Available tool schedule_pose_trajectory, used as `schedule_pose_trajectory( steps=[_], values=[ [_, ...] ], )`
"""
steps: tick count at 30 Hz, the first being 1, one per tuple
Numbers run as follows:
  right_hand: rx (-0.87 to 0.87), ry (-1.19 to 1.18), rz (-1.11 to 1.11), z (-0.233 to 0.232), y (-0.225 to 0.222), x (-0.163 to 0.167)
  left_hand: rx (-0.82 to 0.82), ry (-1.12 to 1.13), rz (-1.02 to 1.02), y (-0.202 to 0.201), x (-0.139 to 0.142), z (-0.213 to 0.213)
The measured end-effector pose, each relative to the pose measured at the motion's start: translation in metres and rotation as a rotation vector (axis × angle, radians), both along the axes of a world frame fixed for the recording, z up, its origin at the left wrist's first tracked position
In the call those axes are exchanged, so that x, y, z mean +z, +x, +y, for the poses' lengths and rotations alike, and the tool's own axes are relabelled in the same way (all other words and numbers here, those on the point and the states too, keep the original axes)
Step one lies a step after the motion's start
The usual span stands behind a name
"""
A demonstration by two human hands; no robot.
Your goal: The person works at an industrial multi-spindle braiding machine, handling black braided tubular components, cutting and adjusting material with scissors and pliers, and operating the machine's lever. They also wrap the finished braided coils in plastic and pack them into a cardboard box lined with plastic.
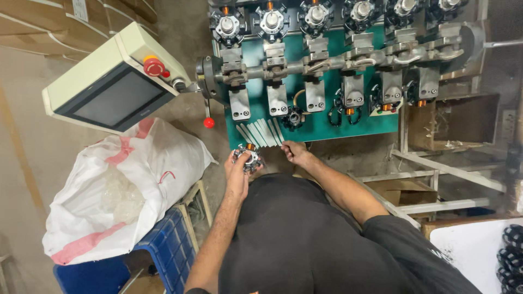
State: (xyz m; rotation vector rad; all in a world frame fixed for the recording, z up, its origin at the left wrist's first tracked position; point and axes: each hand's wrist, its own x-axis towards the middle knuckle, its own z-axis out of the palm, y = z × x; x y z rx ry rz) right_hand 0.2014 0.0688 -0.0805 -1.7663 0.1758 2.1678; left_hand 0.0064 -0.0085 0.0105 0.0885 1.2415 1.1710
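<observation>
The left hand (238, 163) had its fingers clamped on a round metal motor part (248, 156), held near the green machine (318, 122). The right hand (294, 152) pinched white paper strips (261, 133) just right of it.

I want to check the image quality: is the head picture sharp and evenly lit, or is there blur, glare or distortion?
Head view: the left hand and its wound metal part are fairly sharp; light is dim and uneven, darker at the right edge; mild glare on the white sack; straight edges bend outward, wide-angle distortion.
</observation>
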Motion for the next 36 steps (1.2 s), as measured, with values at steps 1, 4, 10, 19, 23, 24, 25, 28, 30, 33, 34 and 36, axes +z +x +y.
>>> schedule_pose_trajectory(
  steps=[1, 4, 10, 19, 23, 24, 25, 28, 30, 33, 34, 36],
  values=[
    [-0.031, 0.046, -0.057, 0.001, -0.006, 0.002, -0.056, -0.006, 0.042, -0.001, -0.001, -0.005],
    [-0.045, 0.302, -0.037, 0.005, -0.021, 0.031, -0.261, 0.098, 0.369, -0.001, 0.004, -0.013],
    [0.591, 1.063, -0.079, 0.01, -0.007, 0.122, -0.469, 0.762, 1.234, -0.004, 0.038, -0.005],
    [0.734, 1.497, -0.207, 0.014, 0.048, 0.186, -0.218, 0.579, 0.104, 0.028, 0.061, 0.033],
    [0.519, 1.631, -0.383, 0.024, 0.051, 0.19, -0.133, 0.417, -0.638, 0.062, 0.077, 0.038],
    [0.49, 1.638, -0.378, 0.026, 0.053, 0.194, -0.099, 0.411, -0.633, 0.066, 0.082, 0.045],
    [0.463, 1.646, -0.37, 0.029, 0.057, 0.199, -0.179, 0.585, -0.282, 0.066, 0.087, 0.052],
    [0.567, 1.812, -0.249, 0.037, 0.078, 0.222, -0.318, 0.885, 0.54, 0.063, 0.106, 0.06],
    [0.667, 1.826, -0.171, 0.042, 0.089, 0.235, -0.375, 0.912, 0.73, 0.066, 0.115, 0.063],
    [0.761, 1.783, -0.148, 0.051, 0.102, 0.238, -0.452, 0.874, 0.626, 0.069, 0.115, 0.068],
    [0.776, 1.831, -0.17, 0.049, 0.104, 0.234, -0.523, 0.809, 0.486, 0.069, 0.109, 0.07],
    [0.81, 1.772, -0.222, 0.04, 0.108, 0.215, -0.656, 0.66, 0.199, 0.062, 0.088, 0.073]
  ],
)
